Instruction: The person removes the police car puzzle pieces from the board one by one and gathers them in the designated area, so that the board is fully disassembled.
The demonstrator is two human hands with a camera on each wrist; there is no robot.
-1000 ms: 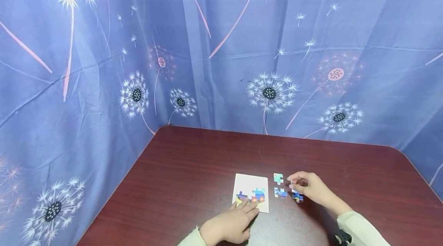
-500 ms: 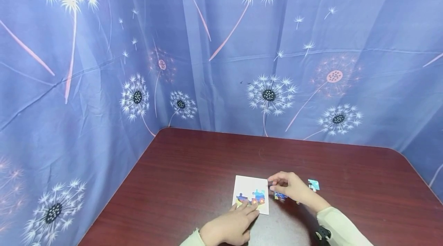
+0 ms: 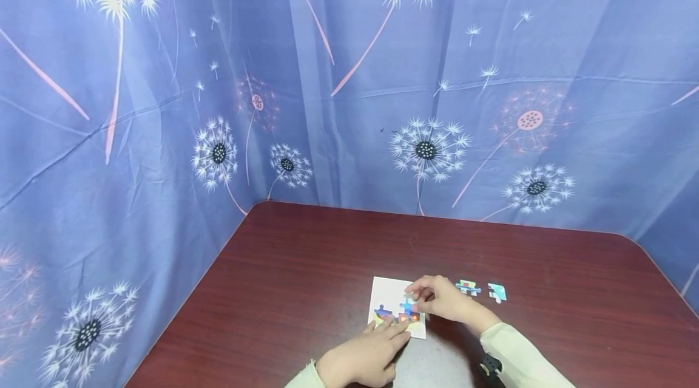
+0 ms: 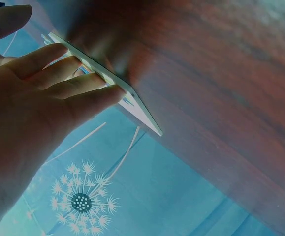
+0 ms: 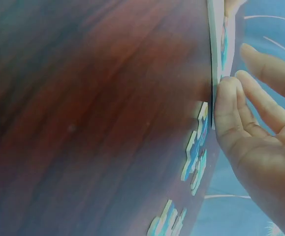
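Observation:
A white puzzle board (image 3: 389,288) lies on the table, with fitted pieces along its lower part forming a colourful picture of a vehicle with wheels (image 3: 406,310). My left hand (image 3: 367,354) rests on the board's near edge with fingers stretched out; the left wrist view shows these fingertips (image 4: 113,92) on the board. Over the board's right side, my right hand (image 3: 445,300) pinches a puzzle piece between thumb and fingers, the piece mostly hidden by them. In the right wrist view the fingertips (image 5: 227,88) meet the board's edge (image 5: 214,59).
Right of the board lie loose puzzle pieces, one multicoloured (image 3: 468,287) and one light blue (image 3: 496,292). More loose pieces (image 5: 190,155) show in the right wrist view. A blue dandelion-patterned curtain (image 3: 349,133) surrounds the dark red wooden table (image 3: 306,254).
My right hand has moved left from the loose pieces to above the board, carrying a puzzle piece. The left hand has stayed on the board.

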